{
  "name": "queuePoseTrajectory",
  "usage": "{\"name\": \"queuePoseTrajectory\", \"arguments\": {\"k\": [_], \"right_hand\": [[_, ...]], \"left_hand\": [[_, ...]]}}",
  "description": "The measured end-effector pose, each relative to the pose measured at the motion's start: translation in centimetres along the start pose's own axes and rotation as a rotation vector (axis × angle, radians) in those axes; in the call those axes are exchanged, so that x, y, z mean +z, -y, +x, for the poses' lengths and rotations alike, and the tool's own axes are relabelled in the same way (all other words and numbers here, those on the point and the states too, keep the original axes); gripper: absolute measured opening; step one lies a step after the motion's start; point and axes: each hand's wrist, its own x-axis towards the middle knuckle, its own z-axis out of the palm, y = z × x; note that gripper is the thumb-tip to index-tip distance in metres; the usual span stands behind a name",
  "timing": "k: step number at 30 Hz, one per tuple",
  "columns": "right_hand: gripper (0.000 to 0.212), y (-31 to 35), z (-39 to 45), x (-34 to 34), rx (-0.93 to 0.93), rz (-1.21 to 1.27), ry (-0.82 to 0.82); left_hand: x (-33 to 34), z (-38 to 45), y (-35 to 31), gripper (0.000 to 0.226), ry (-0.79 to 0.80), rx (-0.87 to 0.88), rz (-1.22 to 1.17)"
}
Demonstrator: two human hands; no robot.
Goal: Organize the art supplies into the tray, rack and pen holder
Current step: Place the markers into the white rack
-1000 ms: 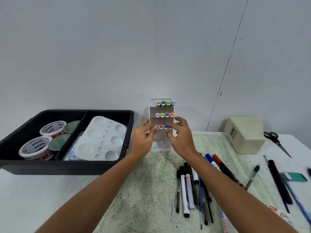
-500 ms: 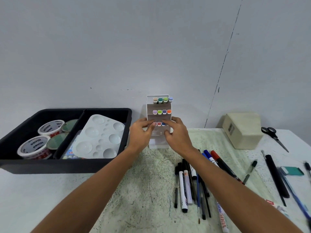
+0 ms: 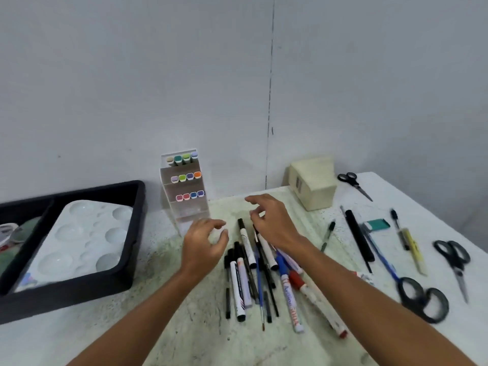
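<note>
Both hands have come off the marker rack since the earlier frames and now hover low over the table, nearer the pile of pens, and the view has swung to the right. At far left the black tray (image 3: 137,207) sits on the table, with a white paint palette (image 3: 79,241) lying in its right compartment and the edges of paint tubs just showing in the left one. Just right of the tray the clear marker rack (image 3: 184,188) stands upright against the wall, three rows of four coloured markers in it. The left hand (image 3: 204,247) hangs in front of the rack's base, fingers loosely curled and holding nothing. Beside it the right hand (image 3: 269,223) floats above the top of the pile of pens and markers (image 3: 258,273), fingers relaxed and slightly bent, also holding nothing. The pile lies loose on the speckled table (image 3: 163,299) between the two forearms. Further right a cream box (image 3: 313,183) stands near the wall, then small black scissors (image 3: 353,184), a black tube (image 3: 359,236), a teal eraser (image 3: 377,224), a yellow pen (image 3: 413,249), and two more pairs of scissors (image 3: 454,262) near the right edge.
</note>
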Motion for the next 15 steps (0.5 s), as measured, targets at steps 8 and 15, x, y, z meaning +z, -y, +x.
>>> {"name": "queuePoseTrajectory", "arguments": {"k": [8, 15], "right_hand": [[0.031, -7.6, -5.5, -12.7, 0.254, -0.169, -0.226], [0.025, -13.4, -10.7, -20.5, 0.495, -0.304, -0.331]], "left_hand": [[11.5, 2.7, -9.4, 0.032, 0.334, 0.155, -0.134], [19.6, 2.8, -16.2, 0.039, 0.508, 0.292, -0.2]]}}
